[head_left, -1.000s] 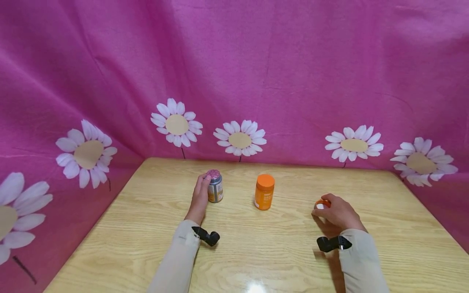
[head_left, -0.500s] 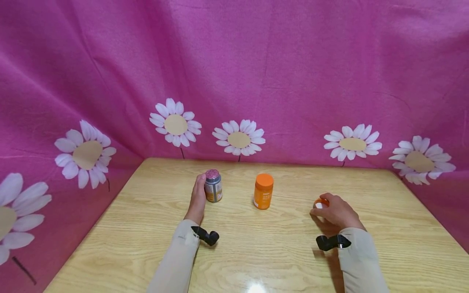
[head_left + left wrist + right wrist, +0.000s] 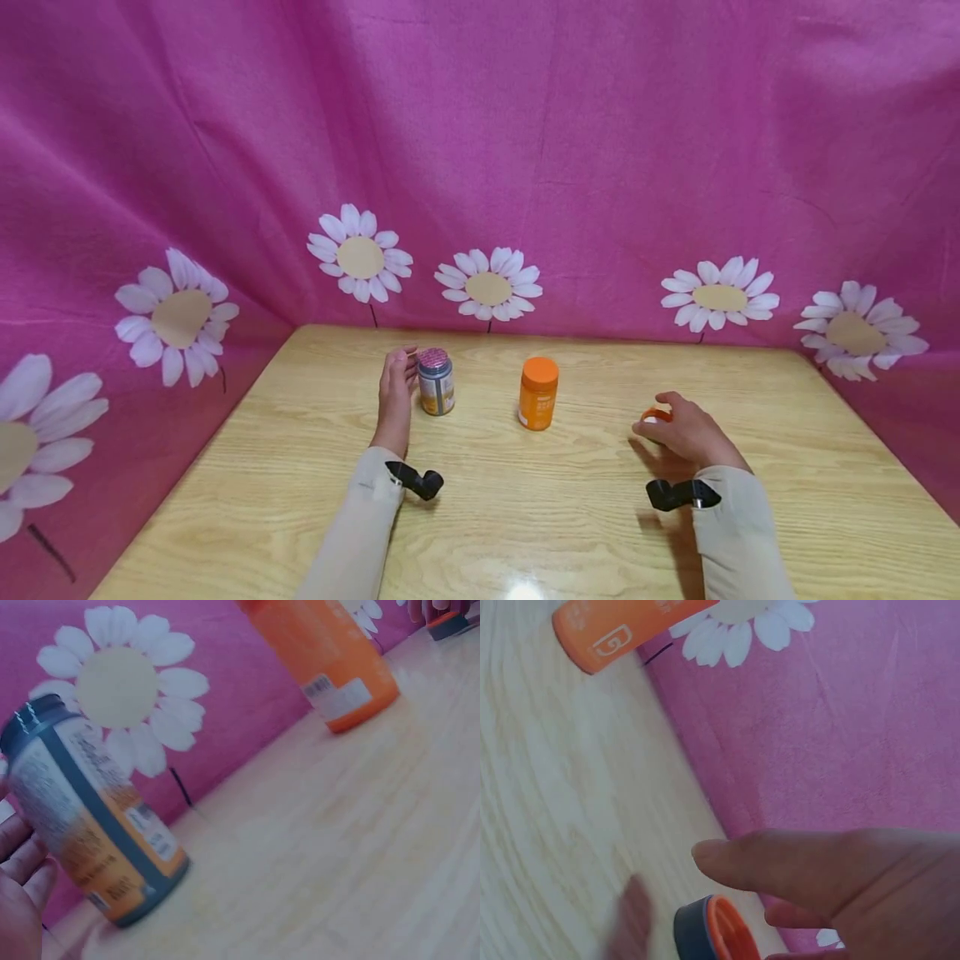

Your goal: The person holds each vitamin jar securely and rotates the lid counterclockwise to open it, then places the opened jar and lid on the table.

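A grey bottle (image 3: 437, 387) with a pink-patterned top and a white-and-orange label stands upright at the left of the table. My left hand (image 3: 394, 400) is beside its left side, fingers loosely extended; the left wrist view shows fingers (image 3: 22, 851) partly behind the bottle, contact unclear. At right, a screw cap (image 3: 694, 930), dark outside and orange inside, lies on the table with its hollow side up. Around it is my right hand (image 3: 693, 433), with thumb and forefinger spread and gaps between them and the cap.
An orange bottle (image 3: 538, 400) with an orange lid stands between the hands. The wooden table (image 3: 525, 508) ends at a magenta cloth (image 3: 600, 167) printed with white daisies, behind and along both sides.
My left hand has come off the grey bottle and shifted slightly left, fingers spreading. My right hand has loosened from the cap and lifted a little. The orange bottle stays put.
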The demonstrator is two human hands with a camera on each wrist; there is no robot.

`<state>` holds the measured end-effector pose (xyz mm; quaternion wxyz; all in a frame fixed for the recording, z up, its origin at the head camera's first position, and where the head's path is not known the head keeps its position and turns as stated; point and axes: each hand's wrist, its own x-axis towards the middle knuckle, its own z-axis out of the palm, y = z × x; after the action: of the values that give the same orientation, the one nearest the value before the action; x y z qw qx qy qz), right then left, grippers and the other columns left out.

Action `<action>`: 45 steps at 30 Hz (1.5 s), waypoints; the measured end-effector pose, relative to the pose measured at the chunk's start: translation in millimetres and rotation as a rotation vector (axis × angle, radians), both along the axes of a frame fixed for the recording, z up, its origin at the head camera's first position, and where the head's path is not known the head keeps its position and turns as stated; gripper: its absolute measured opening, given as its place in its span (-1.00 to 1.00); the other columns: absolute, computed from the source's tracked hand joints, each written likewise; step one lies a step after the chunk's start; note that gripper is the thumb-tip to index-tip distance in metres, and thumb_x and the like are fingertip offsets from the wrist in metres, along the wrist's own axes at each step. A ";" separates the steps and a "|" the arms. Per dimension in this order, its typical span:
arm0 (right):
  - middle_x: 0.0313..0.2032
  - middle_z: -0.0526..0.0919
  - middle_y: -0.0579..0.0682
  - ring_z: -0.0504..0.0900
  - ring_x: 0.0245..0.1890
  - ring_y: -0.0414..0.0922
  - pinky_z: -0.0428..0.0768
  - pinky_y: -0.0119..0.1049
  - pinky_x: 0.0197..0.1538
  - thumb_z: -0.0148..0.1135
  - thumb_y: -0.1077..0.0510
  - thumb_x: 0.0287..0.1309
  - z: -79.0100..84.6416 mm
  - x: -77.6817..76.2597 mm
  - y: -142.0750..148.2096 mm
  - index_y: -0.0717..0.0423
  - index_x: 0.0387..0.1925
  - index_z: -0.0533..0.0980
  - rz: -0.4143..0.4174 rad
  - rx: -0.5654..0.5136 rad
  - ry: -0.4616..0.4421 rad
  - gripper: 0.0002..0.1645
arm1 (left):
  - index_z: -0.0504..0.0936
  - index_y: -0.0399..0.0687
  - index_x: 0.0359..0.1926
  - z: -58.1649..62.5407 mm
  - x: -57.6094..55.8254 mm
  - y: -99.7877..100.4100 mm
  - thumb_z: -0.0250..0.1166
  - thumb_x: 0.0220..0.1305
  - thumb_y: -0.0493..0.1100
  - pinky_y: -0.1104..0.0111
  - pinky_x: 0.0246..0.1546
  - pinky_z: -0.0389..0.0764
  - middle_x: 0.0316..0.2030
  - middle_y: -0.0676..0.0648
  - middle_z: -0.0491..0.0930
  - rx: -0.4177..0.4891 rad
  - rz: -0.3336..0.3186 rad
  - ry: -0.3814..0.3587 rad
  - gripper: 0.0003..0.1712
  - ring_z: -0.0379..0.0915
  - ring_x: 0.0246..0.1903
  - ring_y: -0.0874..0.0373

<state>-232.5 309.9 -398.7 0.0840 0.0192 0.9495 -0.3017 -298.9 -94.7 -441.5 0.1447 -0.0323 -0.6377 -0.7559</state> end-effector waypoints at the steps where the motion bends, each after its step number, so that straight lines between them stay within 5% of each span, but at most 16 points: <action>1: 0.06 0.40 0.43 0.45 -0.05 0.21 0.43 0.14 0.09 0.28 -0.17 0.14 0.9 0.2 -0.4 0.43 0.32 0.11 0.000 0.002 0.006 0.00 | 0.33 -0.22 0.22 2.2 -0.1 -1.2 -0.11 0.41 0.19 0.06 0.30 0.19 0.12 -0.28 0.42 0.007 0.003 0.023 -0.36 0.30 0.16 -0.08; 10: 0.09 0.40 0.49 0.45 -0.04 0.24 0.40 0.18 0.09 0.26 -0.17 0.14 12.9 2.8 -3.1 0.44 0.30 0.14 0.037 0.040 0.090 -0.02 | 0.28 -0.40 0.22 25.2 5.1 -7.0 -0.17 0.49 -0.03 0.15 0.36 0.11 0.14 -0.42 0.39 0.043 -0.030 0.178 -0.47 0.30 0.22 -0.18; 19: -0.06 0.57 0.36 0.57 -0.05 0.19 0.38 0.18 0.10 0.27 -0.13 0.16 23.8 5.8 -7.2 0.47 0.32 0.09 0.048 -0.014 0.111 0.00 | 0.25 -0.47 0.23 60.6 27.1 -2.7 -0.20 0.47 -0.13 0.08 0.37 0.08 0.17 -0.45 0.37 0.001 -0.041 0.221 -0.48 0.25 0.24 -0.25; 34: 0.22 0.26 0.50 0.26 0.20 0.40 0.31 0.26 0.16 0.29 -0.16 0.14 40.4 10.2 -19.5 0.42 0.33 0.14 0.049 0.027 0.190 -0.01 | 0.24 -0.50 0.23 68.8 33.4 9.0 -0.21 0.48 -0.14 0.01 0.37 0.05 0.19 -0.46 0.34 -0.021 -0.124 0.271 -0.48 0.22 0.26 -0.27; 45: 0.24 0.25 0.47 0.23 0.24 0.38 0.27 0.26 0.19 0.31 -0.13 0.12 49.6 11.7 -32.7 0.39 0.33 0.17 0.064 0.023 0.238 -0.04 | 0.37 -0.22 0.20 60.0 22.8 17.2 -0.09 0.41 0.10 0.14 0.35 0.14 0.15 -0.21 0.47 -0.017 -0.143 0.259 -0.44 0.32 0.23 0.03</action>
<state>-220.8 277.1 -349.1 -0.0202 -0.0460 0.9562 -0.2882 -276.2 -77.5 -381.5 0.1713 -0.1758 -0.6161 -0.7484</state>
